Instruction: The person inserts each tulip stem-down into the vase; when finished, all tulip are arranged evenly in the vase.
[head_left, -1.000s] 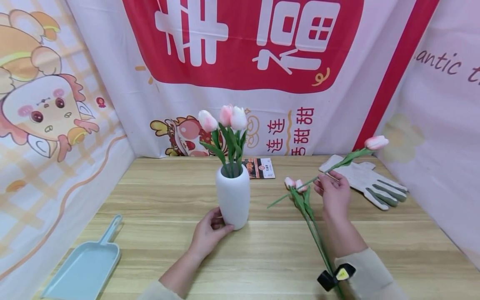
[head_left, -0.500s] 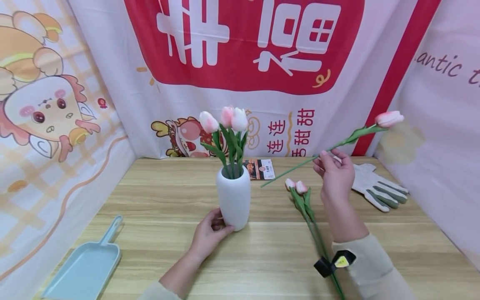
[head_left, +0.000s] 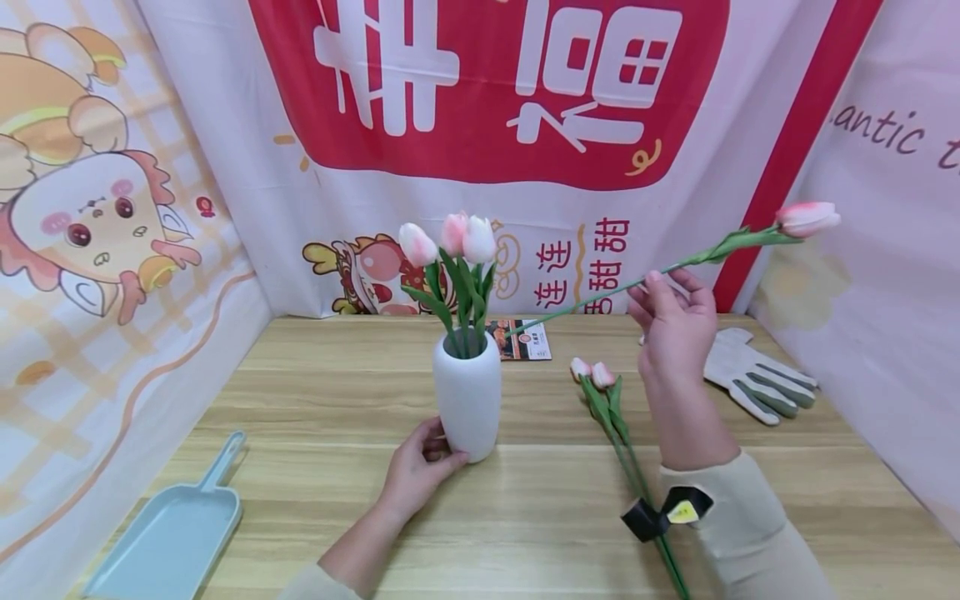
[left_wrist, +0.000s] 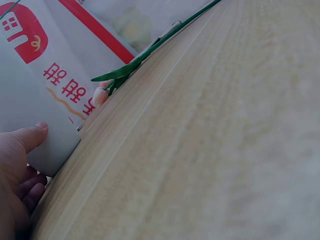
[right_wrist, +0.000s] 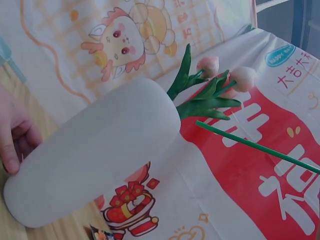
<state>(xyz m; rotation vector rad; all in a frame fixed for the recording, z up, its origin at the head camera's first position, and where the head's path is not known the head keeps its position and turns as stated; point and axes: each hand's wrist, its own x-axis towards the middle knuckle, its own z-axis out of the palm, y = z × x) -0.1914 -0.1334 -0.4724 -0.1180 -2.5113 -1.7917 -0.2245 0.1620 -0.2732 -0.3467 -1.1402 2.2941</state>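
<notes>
A white vase stands upright on the table with several pink-and-white tulips in its mouth. My left hand grips the vase low down, thumb in front; the left wrist view also shows this thumb on its side. In my right hand a single tulip is pinched by its stem, bloom up to the right. The stem's lower end points left, close to the vase's mouth; in the right wrist view this green stem ends just apart from the rim.
Two more tulips lie on the table below my right arm. White-and-grey gloves lie at the right rear. A light-blue dustpan is at the left. Behind the vase lies a small printed card.
My right hand has lifted the tulip off the glove area, raising it and bringing the stem's end up and left to near the vase's mouth. My left hand stays on the vase.
</notes>
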